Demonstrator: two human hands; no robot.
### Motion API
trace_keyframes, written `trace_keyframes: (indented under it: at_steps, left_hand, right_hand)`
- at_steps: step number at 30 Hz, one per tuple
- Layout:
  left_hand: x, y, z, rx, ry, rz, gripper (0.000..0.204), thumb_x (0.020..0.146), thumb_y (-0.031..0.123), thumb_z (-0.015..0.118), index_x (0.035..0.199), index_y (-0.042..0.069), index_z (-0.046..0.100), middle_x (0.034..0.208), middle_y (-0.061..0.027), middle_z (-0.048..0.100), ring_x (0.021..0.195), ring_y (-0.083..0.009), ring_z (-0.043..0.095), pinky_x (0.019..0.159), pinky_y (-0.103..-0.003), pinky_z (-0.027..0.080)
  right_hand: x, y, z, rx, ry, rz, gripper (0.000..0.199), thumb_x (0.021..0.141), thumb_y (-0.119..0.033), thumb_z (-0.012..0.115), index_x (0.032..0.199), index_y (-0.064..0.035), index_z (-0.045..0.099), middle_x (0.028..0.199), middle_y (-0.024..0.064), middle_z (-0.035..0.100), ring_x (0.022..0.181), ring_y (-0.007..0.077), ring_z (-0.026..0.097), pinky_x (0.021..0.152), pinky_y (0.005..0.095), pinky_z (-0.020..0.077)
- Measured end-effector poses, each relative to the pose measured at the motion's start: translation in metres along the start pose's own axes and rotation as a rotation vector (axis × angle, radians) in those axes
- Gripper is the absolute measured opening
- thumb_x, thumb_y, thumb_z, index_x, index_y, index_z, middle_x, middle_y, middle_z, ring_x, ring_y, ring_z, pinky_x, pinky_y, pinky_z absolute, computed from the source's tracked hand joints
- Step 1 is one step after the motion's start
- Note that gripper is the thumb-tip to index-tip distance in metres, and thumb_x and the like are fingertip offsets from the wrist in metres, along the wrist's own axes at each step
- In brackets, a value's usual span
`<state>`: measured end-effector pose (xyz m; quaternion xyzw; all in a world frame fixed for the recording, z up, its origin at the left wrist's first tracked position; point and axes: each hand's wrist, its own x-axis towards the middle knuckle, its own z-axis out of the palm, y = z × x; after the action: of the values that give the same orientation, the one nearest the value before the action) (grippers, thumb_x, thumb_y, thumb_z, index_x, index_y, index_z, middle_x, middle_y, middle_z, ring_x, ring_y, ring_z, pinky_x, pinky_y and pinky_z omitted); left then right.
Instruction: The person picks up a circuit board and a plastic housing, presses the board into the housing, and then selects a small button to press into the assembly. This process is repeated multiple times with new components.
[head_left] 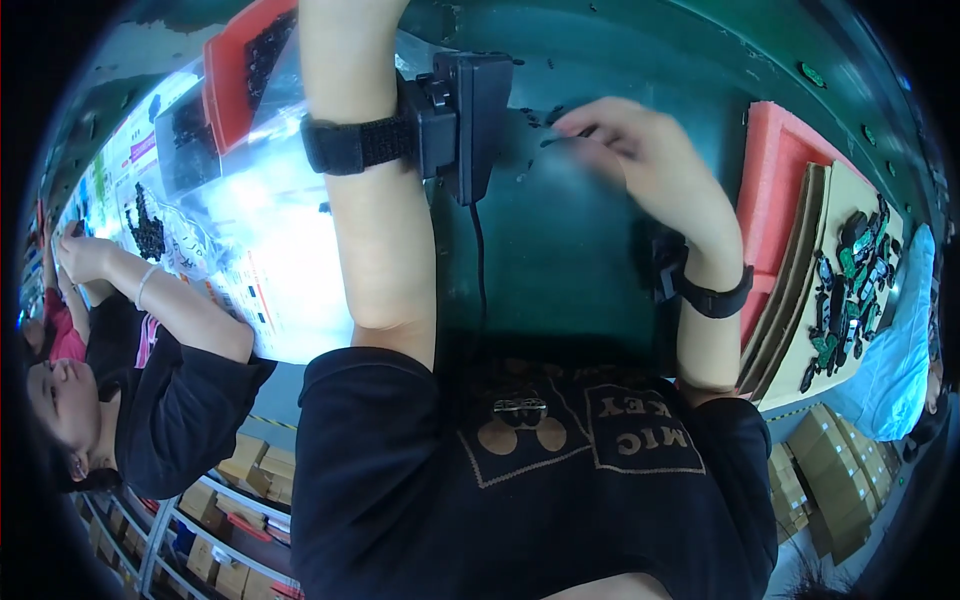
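My right hand (640,150) is over the green tabletop (570,270), its fingers bent together and partly smeared by motion. A small black part (588,132) shows between the fingertips; its exact kind is too blurred to tell. Several more small black pieces (530,118) lie loose on the table just left of those fingers. My left forearm (385,230) reaches up past the top edge, so the left hand is out of the picture. On that wrist a black box-shaped device (475,125) is strapped, with a cable hanging down.
On the right, a cardboard sheet (800,375) bearing many black and green parts lies by a pink foam tray (760,190). At upper left stands a red bin (225,90) of black pieces, near clear plastic bags (270,200). A co-worker (180,400) sits at left.
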<state>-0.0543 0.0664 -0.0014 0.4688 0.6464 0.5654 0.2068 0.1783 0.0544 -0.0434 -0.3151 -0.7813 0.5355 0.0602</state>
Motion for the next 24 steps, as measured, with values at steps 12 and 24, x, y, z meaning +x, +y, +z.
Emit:
trace_keyframes:
  at_steps: [12, 24]
  left_hand:
    - [-0.011, 0.025, -0.017, 0.006, 0.069, 0.011, 0.013, 0.083, 0.01, 0.059, 0.088, 0.0, 0.066, 0.075, -0.0012, 0.064, 0.058, -0.0036, 0.049, 0.051, -0.016, 0.035]
    - [-0.012, 0.034, -0.026, -0.017, 0.107, 0.008, 0.012, 0.083, 0.009, 0.06, 0.088, 0.0, 0.066, 0.076, -0.0025, 0.064, 0.06, -0.0026, 0.049, 0.051, -0.015, 0.035]
  right_hand:
    - [0.004, -0.008, -0.04, -0.182, 0.265, -0.046, 0.015, 0.084, -0.004, 0.058, 0.098, 0.0005, 0.063, 0.092, 0.004, 0.063, 0.087, 0.0108, 0.06, 0.079, 0.0227, 0.0459]
    - [0.028, 0.01, -0.043, -0.399, 0.191, -0.134, 0.008, 0.079, 0.002, 0.06, 0.087, 0.0029, 0.062, 0.083, 0.0059, 0.061, 0.077, 0.0135, 0.061, 0.071, 0.0225, 0.0483]
